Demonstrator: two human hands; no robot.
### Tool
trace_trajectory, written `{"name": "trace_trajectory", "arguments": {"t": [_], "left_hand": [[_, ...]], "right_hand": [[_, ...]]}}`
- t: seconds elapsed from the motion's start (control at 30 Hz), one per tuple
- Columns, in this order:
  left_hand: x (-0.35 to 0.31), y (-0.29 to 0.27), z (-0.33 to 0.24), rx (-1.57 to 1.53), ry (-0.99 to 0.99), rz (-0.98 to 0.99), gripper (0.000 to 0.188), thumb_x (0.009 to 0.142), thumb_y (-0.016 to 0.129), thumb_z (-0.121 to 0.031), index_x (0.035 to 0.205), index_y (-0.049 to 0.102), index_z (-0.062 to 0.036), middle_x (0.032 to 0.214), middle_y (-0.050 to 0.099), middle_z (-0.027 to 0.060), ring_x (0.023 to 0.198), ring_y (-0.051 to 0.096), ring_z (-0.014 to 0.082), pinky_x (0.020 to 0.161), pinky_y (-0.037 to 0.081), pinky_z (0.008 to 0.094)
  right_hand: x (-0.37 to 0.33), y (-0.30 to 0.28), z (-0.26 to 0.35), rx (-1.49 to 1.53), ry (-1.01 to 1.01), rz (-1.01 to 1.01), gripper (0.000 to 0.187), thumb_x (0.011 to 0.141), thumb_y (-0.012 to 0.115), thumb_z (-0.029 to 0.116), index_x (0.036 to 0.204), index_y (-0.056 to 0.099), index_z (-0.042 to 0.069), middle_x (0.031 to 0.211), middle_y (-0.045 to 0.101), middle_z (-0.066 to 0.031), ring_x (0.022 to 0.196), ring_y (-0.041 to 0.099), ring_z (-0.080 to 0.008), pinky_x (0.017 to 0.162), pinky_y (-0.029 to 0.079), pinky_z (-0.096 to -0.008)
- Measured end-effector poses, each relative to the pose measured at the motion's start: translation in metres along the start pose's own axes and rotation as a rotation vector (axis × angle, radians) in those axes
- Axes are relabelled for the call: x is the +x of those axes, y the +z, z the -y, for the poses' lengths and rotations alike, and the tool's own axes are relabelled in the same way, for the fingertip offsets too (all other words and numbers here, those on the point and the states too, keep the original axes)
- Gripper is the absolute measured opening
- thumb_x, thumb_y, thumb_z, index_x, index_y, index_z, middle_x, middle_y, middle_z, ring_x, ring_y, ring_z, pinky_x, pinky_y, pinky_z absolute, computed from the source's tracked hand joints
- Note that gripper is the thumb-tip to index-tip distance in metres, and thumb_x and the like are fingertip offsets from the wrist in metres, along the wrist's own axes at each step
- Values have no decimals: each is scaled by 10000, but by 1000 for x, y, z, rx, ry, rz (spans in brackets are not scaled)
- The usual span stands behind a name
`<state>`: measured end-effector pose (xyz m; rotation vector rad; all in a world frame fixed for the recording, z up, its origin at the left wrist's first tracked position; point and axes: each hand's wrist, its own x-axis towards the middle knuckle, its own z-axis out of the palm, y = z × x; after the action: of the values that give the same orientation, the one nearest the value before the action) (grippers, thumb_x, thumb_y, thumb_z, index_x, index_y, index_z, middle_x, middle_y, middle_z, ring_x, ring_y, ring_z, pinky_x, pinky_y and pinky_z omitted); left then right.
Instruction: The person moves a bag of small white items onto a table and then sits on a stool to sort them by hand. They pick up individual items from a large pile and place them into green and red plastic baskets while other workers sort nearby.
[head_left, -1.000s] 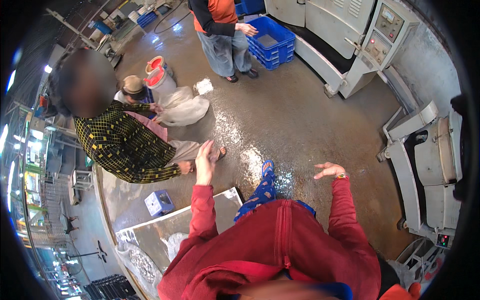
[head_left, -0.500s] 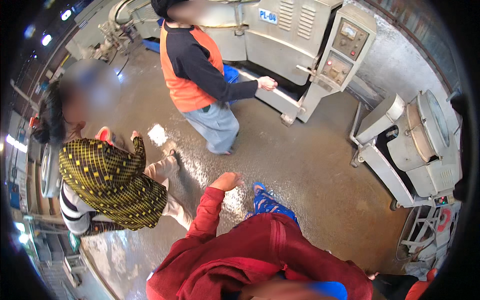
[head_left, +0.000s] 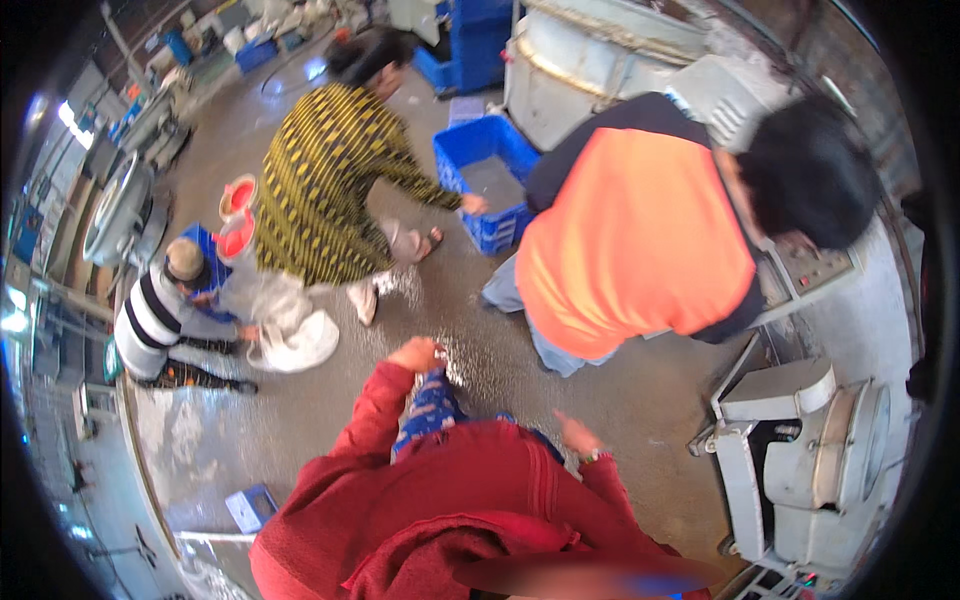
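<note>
Both my red-sleeved arms reach forward over the wet floor. My left hand (head_left: pixel 418 355) hangs in front of my blue patterned trousers, fingers loosely bent and apart, with nothing visible in it. To the right, my right hand (head_left: pixel 578 436), a band at its wrist, has a finger stretched out and also appears to hold nothing. Neither touches anything I can make out. Ahead stands a blue plastic crate (head_left: pixel 497 232). A co-worker in a yellow-and-black patterned top (head_left: pixel 325 180) has a hand at its rim. Another in an orange-and-black top (head_left: pixel 635 235) bends beside it.
At left, a crouching person in a striped top (head_left: pixel 150 320) is by a whitish sack (head_left: pixel 295 340) and red buckets (head_left: pixel 236 238). A round grey machine (head_left: pixel 825 450) stands at right, a larger one (head_left: pixel 590 60) behind the crate. A small blue box (head_left: pixel 250 508) lies at lower left.
My view has turned, and my right hand has come into sight. The orange-topped person has moved right and bent over. The patterned-top person now leans to the blue crate. The crouching person shows.
</note>
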<state>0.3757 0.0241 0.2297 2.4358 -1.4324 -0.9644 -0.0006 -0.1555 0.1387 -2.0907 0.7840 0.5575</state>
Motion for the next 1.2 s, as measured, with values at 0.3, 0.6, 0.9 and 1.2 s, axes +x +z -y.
{"name": "trace_trajectory", "arguments": {"t": [0.3, 0.6, 0.9, 1.2], "left_hand": [[-70, 6, 229, 28, -82, -177, 358, 837, 574, -355, 993, 651, -43, 916, 635, 196, 890, 602, 360, 778, 476, 435], [10, 41, 313, 91, -56, -74, 371, 788, 629, -317, 1056, 637, -61, 1002, 618, 233, 969, 587, 374, 856, 462, 435], [132, 85, 161, -285, 382, -554, 478, 661, 592, 152, 1096, 588, -47, 1162, 545, 161, 938, 611, 262, 731, 537, 333], [175, 118, 99, 274, 235, 252, 365, 840, 571, -351, 1115, 609, -115, 940, 636, 212, 905, 606, 372, 800, 468, 452]], "right_hand": [[120, 134, 195, -128, -265, -108, 443, 767, 464, 37, 1200, 551, 61, 1071, 563, -261, 1009, 540, -397, 899, 425, -423], [210, 148, 176, 17, -285, -511, 336, 783, 463, 57, 1082, 609, 13, 1100, 575, -228, 1028, 541, -371, 920, 418, -428], [231, 136, 52, -132, 89, -350, 359, 751, 493, 94, 1078, 637, 57, 1124, 566, -220, 1102, 501, -350, 970, 372, -432], [190, 113, -40, 161, -95, -580, 316, 780, 502, 54, 1074, 601, -7, 1108, 582, -207, 1065, 525, -379, 932, 413, -419]]}}
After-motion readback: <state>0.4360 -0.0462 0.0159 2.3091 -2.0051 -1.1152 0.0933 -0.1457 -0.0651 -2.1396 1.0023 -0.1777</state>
